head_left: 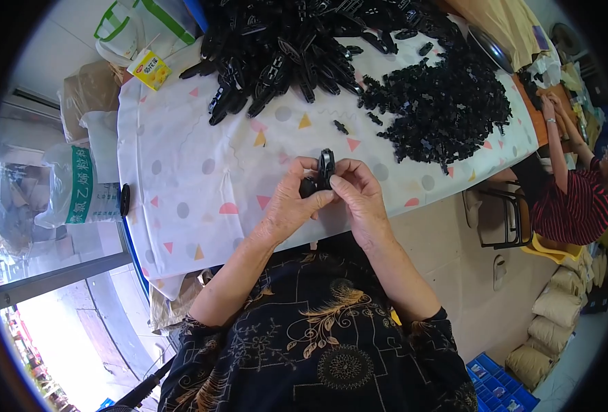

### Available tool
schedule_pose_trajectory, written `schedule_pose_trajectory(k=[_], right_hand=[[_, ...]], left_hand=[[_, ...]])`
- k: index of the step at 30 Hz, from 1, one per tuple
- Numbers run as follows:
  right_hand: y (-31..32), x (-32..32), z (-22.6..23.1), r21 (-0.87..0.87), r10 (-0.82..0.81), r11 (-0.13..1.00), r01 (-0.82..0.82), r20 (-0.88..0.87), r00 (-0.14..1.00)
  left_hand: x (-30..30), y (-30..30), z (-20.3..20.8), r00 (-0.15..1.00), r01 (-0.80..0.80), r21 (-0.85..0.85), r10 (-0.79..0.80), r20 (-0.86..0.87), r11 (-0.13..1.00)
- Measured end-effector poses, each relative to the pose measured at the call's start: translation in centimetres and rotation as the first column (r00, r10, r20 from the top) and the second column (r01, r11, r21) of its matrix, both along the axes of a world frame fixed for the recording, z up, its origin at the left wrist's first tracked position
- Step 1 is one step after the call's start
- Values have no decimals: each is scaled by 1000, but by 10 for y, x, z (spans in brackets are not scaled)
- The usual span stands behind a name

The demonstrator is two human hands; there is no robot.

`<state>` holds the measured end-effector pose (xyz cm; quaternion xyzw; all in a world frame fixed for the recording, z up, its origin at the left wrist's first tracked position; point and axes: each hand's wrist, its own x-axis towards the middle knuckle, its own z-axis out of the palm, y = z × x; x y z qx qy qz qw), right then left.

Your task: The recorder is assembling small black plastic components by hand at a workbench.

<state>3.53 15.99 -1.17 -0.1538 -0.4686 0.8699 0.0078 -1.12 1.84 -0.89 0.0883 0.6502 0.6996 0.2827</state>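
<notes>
Close to the table's front edge, my left hand (291, 196) and my right hand (361, 200) meet around a black plastic part (326, 165). It is long and rounded, and stands upright between my fingers. Both hands are closed on it, thumbs toward each other; its lower portion is partly covered by them. Beyond my hands lie two small black pieces (341, 127) on the patterned tablecloth. A large heap of long black plastic parts (276, 62) fills the far side. To the right spreads a pile of small black pieces (441, 103).
The white tablecloth (201, 185) has coloured triangles and dots. A yellow drink carton (149, 69) stands at the far left corner. One black part (125, 200) rests at the left edge. At right, another person (571, 199) works at a wooden table, near a folding chair (506, 216) and stacked sacks (551, 323).
</notes>
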Motion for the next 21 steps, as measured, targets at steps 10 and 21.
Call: schedule_pose_trajectory(k=[10,21], right_hand=[[5,-19,1,111,216,971,-213,-16,976],[28,-69,4,918,297,396,0,-128,946]], left_hand=[[-9,-1,8,995,68,-44,-71,-63,997],[-42,-95,13,875,-191,-644,-169,-453,741]])
